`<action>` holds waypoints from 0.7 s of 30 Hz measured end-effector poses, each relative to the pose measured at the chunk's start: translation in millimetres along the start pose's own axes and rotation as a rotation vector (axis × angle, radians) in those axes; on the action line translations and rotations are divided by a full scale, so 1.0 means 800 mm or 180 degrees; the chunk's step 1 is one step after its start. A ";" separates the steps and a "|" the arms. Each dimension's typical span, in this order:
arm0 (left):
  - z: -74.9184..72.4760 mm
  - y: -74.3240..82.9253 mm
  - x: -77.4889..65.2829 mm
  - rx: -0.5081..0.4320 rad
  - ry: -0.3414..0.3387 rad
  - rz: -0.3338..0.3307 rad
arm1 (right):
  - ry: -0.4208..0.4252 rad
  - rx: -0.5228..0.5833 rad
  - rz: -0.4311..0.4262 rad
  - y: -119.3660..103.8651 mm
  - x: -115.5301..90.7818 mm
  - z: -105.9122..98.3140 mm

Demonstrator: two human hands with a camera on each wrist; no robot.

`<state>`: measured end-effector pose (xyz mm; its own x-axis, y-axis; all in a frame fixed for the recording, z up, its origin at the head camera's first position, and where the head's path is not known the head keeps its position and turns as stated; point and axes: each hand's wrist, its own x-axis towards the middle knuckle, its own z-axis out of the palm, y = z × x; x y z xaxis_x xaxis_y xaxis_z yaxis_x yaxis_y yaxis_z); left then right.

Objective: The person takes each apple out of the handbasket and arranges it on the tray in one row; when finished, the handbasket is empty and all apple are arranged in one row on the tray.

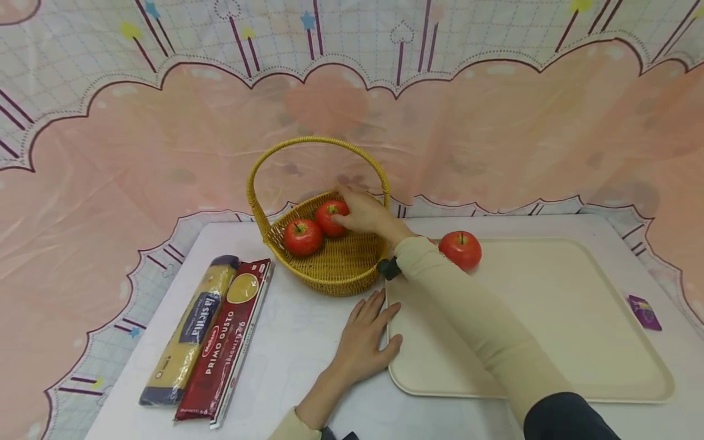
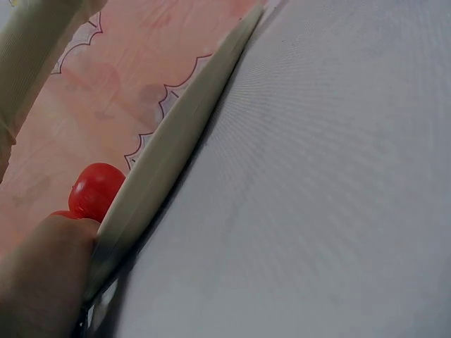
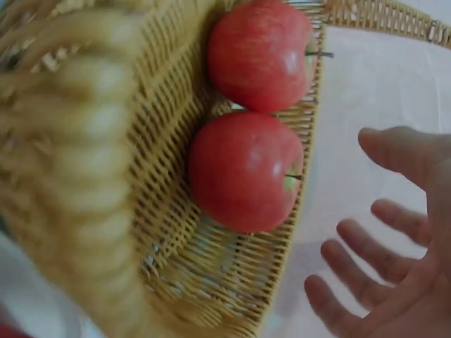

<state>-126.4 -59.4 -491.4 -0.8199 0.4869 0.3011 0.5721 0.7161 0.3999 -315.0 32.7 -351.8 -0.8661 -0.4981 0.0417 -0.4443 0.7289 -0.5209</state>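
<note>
While two red apples (image 1: 304, 237) already sat side by side inside the yellow wicker basket (image 1: 341, 269), at least one more apple (image 1: 460, 250) lay to the basket's right, on the beige tray (image 1: 550, 318), so the transfer of fruit looked partly done. Another red thing showed beside that one, mostly hidden by the right sleeve (image 1: 473, 311); whether it was an apple could not be told from the head view.

The right hand (image 1: 364, 211) hung by the basket's rim near the apples, released, its fingers loosely spread around nothing. The left hand (image 1: 367, 336) rested in front of the basket against the tray's edge, fingers extended, grasping nothing.

Left of the basket, a red Primo Gusto spaghetti packet (image 1: 225, 342) and a gold-and-blue packet (image 1: 192, 330) lay together on the white bench (image 1: 308, 342). Far right of the basket lay a small purple packet (image 1: 645, 313). The basket's arched handle (image 1: 318, 139) was probably the main obstacle, with the right forearm crossing the tray.
</note>
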 end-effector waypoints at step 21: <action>-0.002 0.000 -0.001 0.0006 0.0003 -0.0008 | -0.0191 0.0145 0.0692 0.010 0.020 0.017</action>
<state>-125.7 -60.3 -490.5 -0.8214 0.4844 0.3010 0.5699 0.7183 0.3991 -329.6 24.1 -366.5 -0.9246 -0.3596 -0.1258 -0.2366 0.8009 -0.5501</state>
